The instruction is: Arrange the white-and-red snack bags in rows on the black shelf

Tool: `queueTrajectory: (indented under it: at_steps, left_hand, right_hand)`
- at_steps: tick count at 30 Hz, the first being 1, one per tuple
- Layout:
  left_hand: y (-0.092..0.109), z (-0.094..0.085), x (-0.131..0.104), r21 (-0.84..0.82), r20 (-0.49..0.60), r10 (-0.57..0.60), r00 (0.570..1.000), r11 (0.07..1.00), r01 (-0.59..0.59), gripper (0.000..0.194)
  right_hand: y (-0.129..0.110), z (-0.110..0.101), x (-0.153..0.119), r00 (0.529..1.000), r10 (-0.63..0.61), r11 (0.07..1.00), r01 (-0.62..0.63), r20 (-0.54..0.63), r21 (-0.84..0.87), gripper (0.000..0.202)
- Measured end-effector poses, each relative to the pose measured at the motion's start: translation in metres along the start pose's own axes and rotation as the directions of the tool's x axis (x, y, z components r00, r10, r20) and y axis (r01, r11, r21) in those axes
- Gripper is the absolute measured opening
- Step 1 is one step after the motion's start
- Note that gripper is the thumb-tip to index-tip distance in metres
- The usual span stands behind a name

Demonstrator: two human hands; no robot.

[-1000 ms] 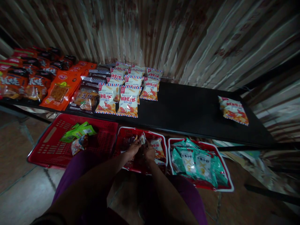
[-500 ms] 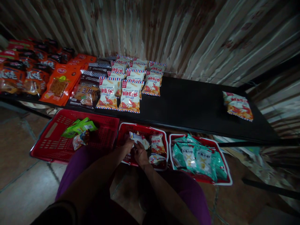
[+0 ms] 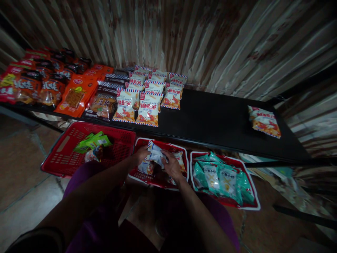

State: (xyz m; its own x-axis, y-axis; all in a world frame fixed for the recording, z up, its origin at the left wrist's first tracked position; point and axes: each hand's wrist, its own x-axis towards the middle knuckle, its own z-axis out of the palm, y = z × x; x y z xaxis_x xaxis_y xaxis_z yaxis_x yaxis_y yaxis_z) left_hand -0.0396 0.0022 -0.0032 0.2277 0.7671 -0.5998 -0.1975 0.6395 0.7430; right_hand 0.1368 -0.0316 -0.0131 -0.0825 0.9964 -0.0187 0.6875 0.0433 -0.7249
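Observation:
Between my hands, over the middle red basket, is a small white snack bag with its pale back side showing. My left hand grips its left edge, and my right hand grips the right edge. Beneath and around it in the basket lie other snack bags of the same kind, one snack bag below my left hand and an orange-and-white one to the right of my right hand. My forearms hide part of the basket's near side.
On the black table stand rows of white shrimp snack bags, brown bags and orange packets. A lone snack bag lies at the right. Red baskets flank mine: green packets left, teal bags right.
My hands have moved apart and lifted slightly, and the snack bag between them now shows more fully. The view has shifted a little to the left.

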Motion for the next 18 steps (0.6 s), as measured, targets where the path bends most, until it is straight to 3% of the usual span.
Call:
queueTrajectory:
  at_steps: [4, 9, 14, 18]
  left_hand:
    - [0.027, 0.006, -0.017, 0.046, 0.02, -0.046, 0.999, 0.998, 0.045, 0.019]
    - [0.047, 0.014, -0.038, 0.142, 0.085, -0.079, 0.993, 0.988, 0.066, 0.024]
    - [0.055, 0.016, -0.047, 0.155, 0.092, -0.048, 0.995, 0.987, 0.033, 0.029]
    - [0.06, 0.014, -0.047, 0.108, 0.133, 0.03, 0.991, 0.993, -0.044, 0.034]
  right_hand:
    - [-0.02, -0.024, -0.007, 0.992, -0.098, 0.995, 0.1, 0.083, -0.026, 0.045]
    - [-0.03, -0.028, -0.025, 0.98, -0.092, 0.992, 0.104, 0.174, -0.065, 0.071]
    - [-0.031, -0.019, -0.033, 0.985, -0.106, 0.988, 0.121, 0.14, -0.101, 0.087]
    - [-0.037, -0.015, -0.028, 0.993, -0.078, 0.997, 0.079, 0.085, -0.008, 0.088]
